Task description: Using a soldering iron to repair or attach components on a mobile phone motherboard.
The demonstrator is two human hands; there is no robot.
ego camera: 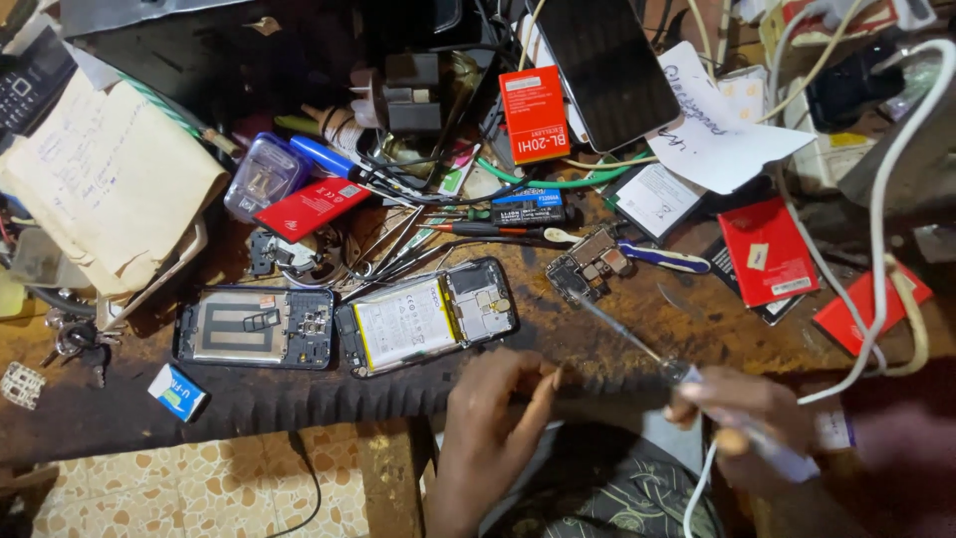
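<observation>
My right hand [742,413] grips the handle of a thin screwdriver [637,344] at the bench's front edge. Its metal shaft points up and left toward a small circuit board [588,264]. My left hand [498,403] rests on the bench edge just below an opened phone [428,317] that lies face down with its battery and inner parts exposed. The left hand's fingers are loosely curled; whether they pinch something small I cannot tell. A removed phone back frame [256,327] lies left of the opened phone.
The worn wooden bench [597,339] is crowded: red battery packs [767,249], a dark phone [612,65], tweezers and tools [408,239], paper notes [712,130], a tan envelope [105,179], keys [75,339], and a white cable [876,259] running across my right side. Tiled floor [199,488] shows below.
</observation>
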